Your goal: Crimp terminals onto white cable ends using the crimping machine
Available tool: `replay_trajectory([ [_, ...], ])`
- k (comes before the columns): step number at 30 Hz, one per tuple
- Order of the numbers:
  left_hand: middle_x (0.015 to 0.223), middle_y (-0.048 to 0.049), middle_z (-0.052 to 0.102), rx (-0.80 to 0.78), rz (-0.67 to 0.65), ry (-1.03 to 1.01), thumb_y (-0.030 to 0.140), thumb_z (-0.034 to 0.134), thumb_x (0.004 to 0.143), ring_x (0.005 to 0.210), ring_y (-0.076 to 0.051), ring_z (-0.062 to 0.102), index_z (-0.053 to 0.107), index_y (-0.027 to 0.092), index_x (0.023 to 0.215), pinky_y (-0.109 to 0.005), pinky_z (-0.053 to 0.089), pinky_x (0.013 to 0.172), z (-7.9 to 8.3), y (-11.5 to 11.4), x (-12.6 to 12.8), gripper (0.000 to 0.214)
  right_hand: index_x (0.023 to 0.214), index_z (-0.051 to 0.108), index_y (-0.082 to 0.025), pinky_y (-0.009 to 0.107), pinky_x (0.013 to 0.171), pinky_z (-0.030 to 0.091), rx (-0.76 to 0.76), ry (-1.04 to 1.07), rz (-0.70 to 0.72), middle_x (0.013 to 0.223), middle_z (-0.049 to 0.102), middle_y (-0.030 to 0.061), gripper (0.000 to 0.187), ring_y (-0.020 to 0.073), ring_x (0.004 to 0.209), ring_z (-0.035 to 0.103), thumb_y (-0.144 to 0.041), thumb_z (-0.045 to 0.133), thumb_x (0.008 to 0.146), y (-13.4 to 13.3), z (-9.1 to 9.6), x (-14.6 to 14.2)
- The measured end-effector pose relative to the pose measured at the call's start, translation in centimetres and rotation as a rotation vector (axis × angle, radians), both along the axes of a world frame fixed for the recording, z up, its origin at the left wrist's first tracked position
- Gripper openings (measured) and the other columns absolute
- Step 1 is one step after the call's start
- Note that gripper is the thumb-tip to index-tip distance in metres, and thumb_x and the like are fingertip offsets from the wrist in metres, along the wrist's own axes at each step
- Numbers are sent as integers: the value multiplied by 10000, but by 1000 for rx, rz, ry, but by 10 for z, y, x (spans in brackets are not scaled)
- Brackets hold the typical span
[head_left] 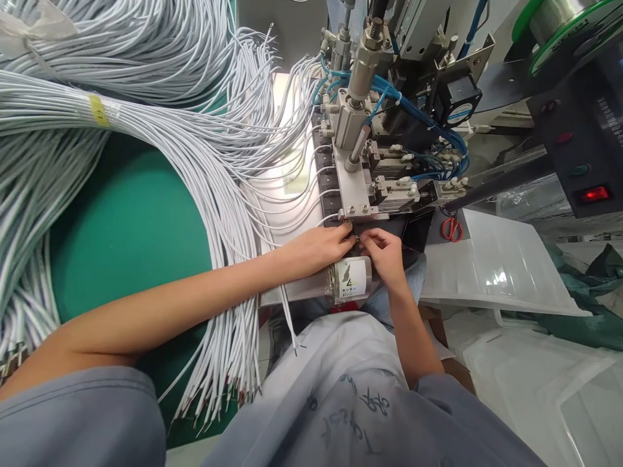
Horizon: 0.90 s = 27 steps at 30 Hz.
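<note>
My left hand (329, 245) reaches across to the front end of the black slotted fixture (331, 188), its fingers bent and pressed together; what they grip is hidden. Close beside it, my right hand (385, 253) pinches something tiny at the fingertips, too small to name. Both hands meet just below the metal clamp plate (354, 191) of the bench machine. White cables (296, 194) run from the left into the fixture, spaced along its edge. Just under the hands is a clear tub with a white label (351, 279).
Thick bundles of white cables (160, 139) lie over the green mat (126, 214). Pneumatic cylinders with blue hoses (423, 117) rise behind the fixture. To the right are red scissors (452, 229), a solder wire spool (559, 23), a control box with a lit red switch (594, 194) and translucent plastic bins (545, 383).
</note>
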<state>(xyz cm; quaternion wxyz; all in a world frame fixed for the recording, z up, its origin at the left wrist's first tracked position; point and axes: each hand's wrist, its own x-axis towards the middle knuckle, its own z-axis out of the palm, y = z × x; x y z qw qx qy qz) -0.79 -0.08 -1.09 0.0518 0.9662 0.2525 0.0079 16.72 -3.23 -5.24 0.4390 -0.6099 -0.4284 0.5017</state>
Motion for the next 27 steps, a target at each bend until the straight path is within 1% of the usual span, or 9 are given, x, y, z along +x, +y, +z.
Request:
replay_trajectory([
  [7,959,-124,576,22,17,48,108,372,883,746,-161,607,569,80,1094,-260,452,586,6,-3,1,290,636,501,-191,217,447,317,-126,142,120,552,445,-47,197,81,484,405,-365,583,677,6,-6,4],
  [10,774,-97,584,66,51,90,67,443,822,701,-178,599,637,86,844,-286,431,594,11,-7,-1,195,607,479,-189,214,458,305,-114,156,144,534,424,-51,206,73,480,384,-357,578,675,8,-8,3],
  [12,679,-82,565,67,97,120,48,485,773,669,-186,589,618,104,689,-290,404,567,13,-9,-3,168,599,468,-192,216,460,305,-108,150,154,517,410,-55,205,75,473,373,-354,566,678,8,-8,3],
  [14,657,-74,560,52,137,128,54,508,739,633,-186,577,607,119,646,-289,374,526,14,-10,-4,151,600,466,-196,223,463,312,-75,81,150,509,403,-54,208,83,473,372,-360,551,695,7,-8,3],
  [16,656,-68,559,39,148,112,67,512,721,604,-186,564,607,128,635,-293,354,498,15,-9,-5,142,633,501,-192,236,491,346,4,-68,109,535,440,-41,192,98,501,403,-351,530,736,3,-7,3],
  [18,652,-65,558,33,143,95,74,507,710,586,-183,555,607,133,622,-295,343,484,16,-9,-6,146,775,585,-183,255,571,412,104,-211,81,643,533,-10,170,122,588,482,-327,495,795,-4,-3,3],
  [20,652,-66,560,37,139,90,77,503,707,579,-179,552,614,132,625,-293,342,480,16,-8,-6,148,981,620,-193,282,689,461,191,-286,128,838,604,33,246,151,749,557,-316,450,852,-12,1,2],
  [22,654,-70,560,51,140,94,72,496,705,583,-180,553,619,129,634,-292,348,482,15,-8,-6,153,1103,616,-210,308,787,471,253,-338,209,982,596,60,312,171,888,574,-321,422,885,-19,7,1],
  [27,665,-76,569,85,112,127,67,502,708,634,-185,582,613,123,639,-282,363,488,16,-10,-4,142,1141,635,-235,378,931,435,348,-536,351,1095,546,87,337,204,1011,550,-331,421,899,-28,18,4],
])
